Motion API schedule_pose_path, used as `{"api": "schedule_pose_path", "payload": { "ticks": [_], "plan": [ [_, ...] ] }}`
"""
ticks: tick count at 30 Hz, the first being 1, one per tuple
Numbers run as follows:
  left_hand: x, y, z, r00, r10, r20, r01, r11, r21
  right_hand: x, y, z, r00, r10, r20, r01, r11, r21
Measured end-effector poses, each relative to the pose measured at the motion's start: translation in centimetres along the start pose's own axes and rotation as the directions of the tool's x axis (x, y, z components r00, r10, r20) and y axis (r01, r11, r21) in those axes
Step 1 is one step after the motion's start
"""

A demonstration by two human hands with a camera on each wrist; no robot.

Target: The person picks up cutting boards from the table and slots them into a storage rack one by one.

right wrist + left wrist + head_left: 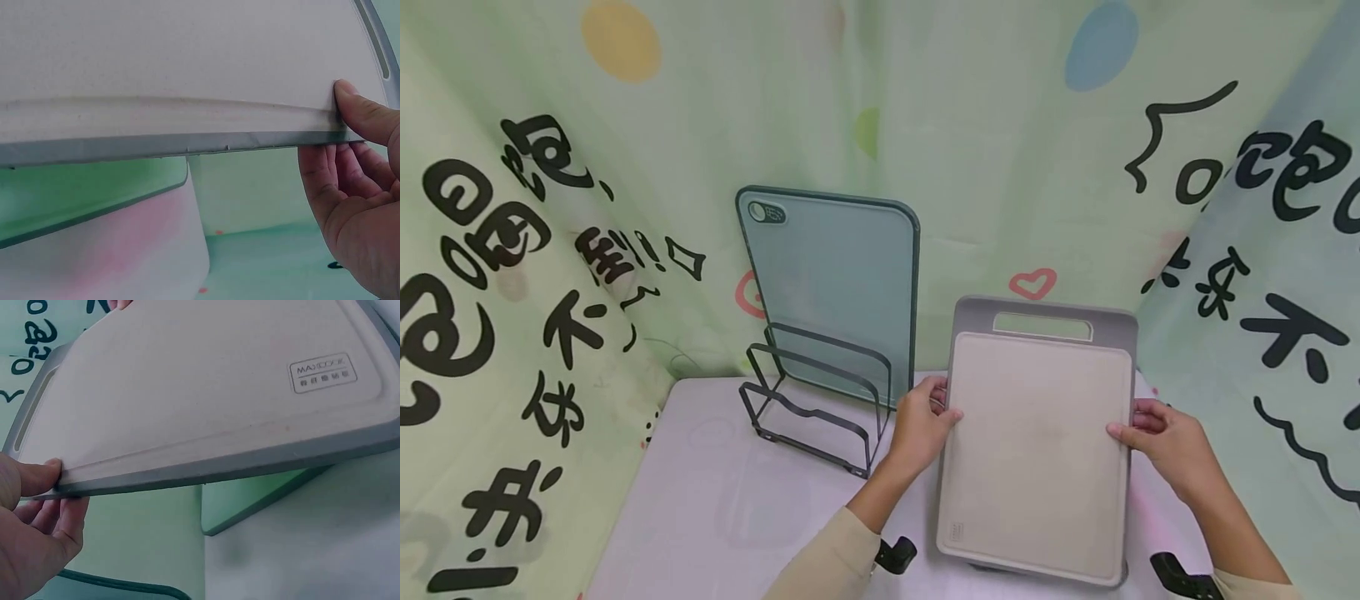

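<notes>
A beige cutting board (1036,458) with a grey rim and a handle slot at its far end is held over the right part of the table. My left hand (921,427) pinches its left edge, thumb on the face and fingers underneath. On the opposite edge, my right hand (1172,442) grips it the same way. Beneath it, a green board (256,497) with a dark edge shows in both wrist views; the beige board mostly hides it from the head view. To the left, a blue-grey cutting board (842,283) stands upright in a black wire rack (808,412).
The white table (700,500) ends just behind the rack. Pale green curtains (962,125) with black lettering surround it at the back and both sides. The rack stands close to my left hand and wrist.
</notes>
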State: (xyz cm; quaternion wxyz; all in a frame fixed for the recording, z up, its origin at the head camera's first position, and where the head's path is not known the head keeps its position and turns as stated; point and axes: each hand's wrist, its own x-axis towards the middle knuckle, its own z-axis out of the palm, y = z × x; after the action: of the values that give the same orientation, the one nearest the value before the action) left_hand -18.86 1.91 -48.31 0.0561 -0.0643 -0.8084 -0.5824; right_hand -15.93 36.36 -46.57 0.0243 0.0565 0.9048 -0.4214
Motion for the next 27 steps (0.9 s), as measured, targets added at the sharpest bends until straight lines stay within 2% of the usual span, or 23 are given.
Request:
{"api": "schedule_pose_path", "payload": {
  "ticks": [4, 9, 15, 23, 27],
  "plan": [
    [0.0, 0.4, -0.6, 0.999, 0.031, -0.013, -0.031, 0.999, -0.008, 0.0, -0.8, -0.1, 0.999, -0.037, -0.024, 0.038, 0.999, 0.008],
    [-0.1, 1.2, -1.3, 0.998, 0.063, -0.007, -0.063, 0.998, -0.018, -0.2, -1.6, -0.3, 0.998, -0.043, -0.04, 0.043, 0.999, 0.007],
    [0.0, 2.1, -2.1, 0.994, 0.109, -0.023, -0.108, 0.994, 0.017, -0.4, -2.8, -0.5, 0.997, -0.05, -0.063, 0.052, 0.998, 0.026],
    [0.6, 2.8, -3.2, 0.978, 0.197, -0.064, -0.192, 0.979, 0.071, -0.5, -4.4, -0.5, 0.986, -0.105, -0.127, 0.112, 0.992, 0.054],
    [0.9, 3.3, -3.9, 0.976, 0.209, -0.064, -0.203, 0.976, 0.084, -0.7, -5.2, -0.5, 0.977, -0.143, -0.161, 0.153, 0.987, 0.051]
  ]
}}
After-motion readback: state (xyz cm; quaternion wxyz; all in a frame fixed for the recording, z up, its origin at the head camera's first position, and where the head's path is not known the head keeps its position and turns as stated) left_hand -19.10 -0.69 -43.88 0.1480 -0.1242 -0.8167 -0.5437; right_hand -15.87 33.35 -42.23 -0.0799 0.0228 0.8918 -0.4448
